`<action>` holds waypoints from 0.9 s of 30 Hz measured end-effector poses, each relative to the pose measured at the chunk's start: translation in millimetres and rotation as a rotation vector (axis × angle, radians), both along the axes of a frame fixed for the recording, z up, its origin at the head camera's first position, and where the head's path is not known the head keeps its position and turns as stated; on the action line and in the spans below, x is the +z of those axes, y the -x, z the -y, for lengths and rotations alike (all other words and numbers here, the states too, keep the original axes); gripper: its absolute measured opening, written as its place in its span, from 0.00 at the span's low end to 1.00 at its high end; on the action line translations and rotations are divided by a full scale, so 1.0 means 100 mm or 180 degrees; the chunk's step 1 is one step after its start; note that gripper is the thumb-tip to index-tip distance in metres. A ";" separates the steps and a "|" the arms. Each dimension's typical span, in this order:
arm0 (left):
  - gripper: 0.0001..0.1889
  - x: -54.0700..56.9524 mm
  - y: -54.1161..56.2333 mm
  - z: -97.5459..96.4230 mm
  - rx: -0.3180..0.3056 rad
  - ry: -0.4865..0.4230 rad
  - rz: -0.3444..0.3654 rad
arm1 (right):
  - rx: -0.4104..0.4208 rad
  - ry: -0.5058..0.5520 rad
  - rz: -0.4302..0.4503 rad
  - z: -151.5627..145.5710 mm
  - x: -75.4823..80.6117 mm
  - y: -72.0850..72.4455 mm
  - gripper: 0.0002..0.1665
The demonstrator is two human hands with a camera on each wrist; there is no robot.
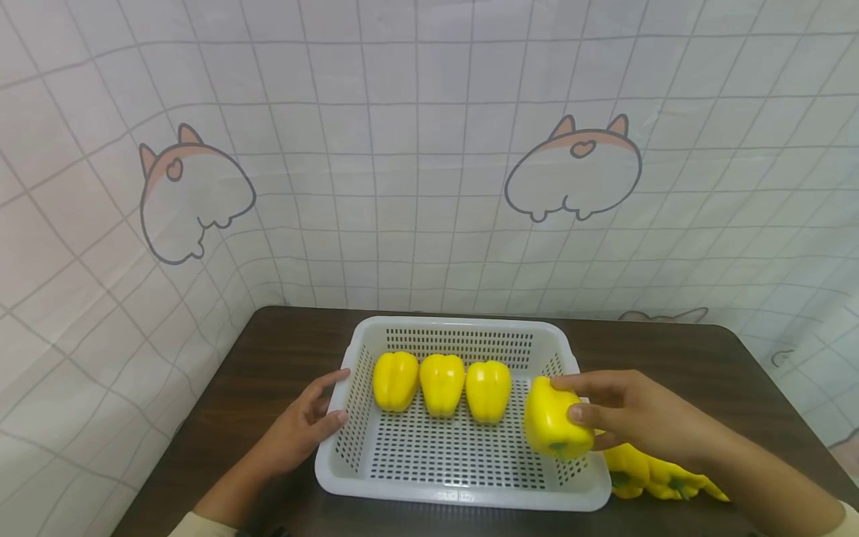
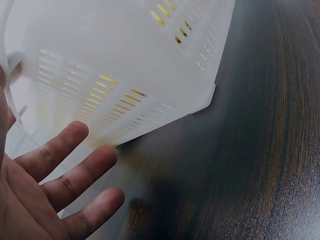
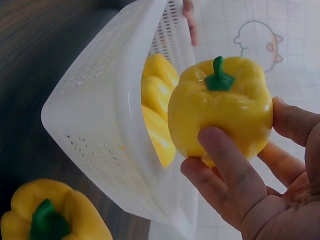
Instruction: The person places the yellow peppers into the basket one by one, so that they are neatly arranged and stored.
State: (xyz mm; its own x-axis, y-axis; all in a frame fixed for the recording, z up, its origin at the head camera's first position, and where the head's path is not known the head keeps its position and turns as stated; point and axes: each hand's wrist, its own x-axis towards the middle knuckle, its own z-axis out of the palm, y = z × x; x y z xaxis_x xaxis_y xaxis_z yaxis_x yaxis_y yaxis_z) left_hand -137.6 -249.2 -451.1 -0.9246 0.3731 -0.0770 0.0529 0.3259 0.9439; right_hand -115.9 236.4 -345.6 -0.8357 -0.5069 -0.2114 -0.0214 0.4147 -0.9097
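My right hand (image 1: 624,414) grips a yellow bell pepper (image 1: 553,421) between thumb and fingers, over the right end of a white perforated basket (image 1: 463,501). The right wrist view has this pepper (image 3: 220,110) with its green stem up, beside the basket rim. Three more yellow bell peppers lie in a row toward the back of the basket, the leftmost pepper (image 1: 396,382) near its left wall. At the basket's left rim, my left hand (image 1: 305,418) touches with thumb and index finger. Its other fingers (image 2: 80,180) extend loosely beside the outer wall in the left wrist view.
More yellow bell peppers (image 1: 631,477) lie on the dark wooden table (image 1: 268,350) right of the basket, partly hidden by my right hand and forearm. A white gridded cloth (image 1: 416,186) with cartoon animals hangs behind the table and along its left side.
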 end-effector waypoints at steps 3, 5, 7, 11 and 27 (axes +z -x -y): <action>0.36 0.00 0.00 0.00 -0.0024 -0.0026 -0.0013 | -0.0038 -0.0004 0.0027 0.06 -0.02 0.00 0.32; 0.37 -0.01 0.00 0.00 -0.0046 -0.0044 -0.0012 | -0.0092 -0.0016 0.0050 0.09 -0.03 0.00 0.32; 0.37 -0.01 0.00 0.00 -0.0047 -0.0050 -0.0005 | -0.0147 -0.0040 0.0073 0.13 -0.04 0.00 0.33; 0.37 -0.01 0.00 0.00 -0.0035 -0.0055 0.0015 | -0.0245 -0.0129 0.0113 0.21 -0.05 0.01 0.34; 0.37 0.00 0.00 -0.01 0.0008 -0.0005 -0.0014 | -0.0193 -0.0064 0.0168 0.43 -0.11 0.04 0.34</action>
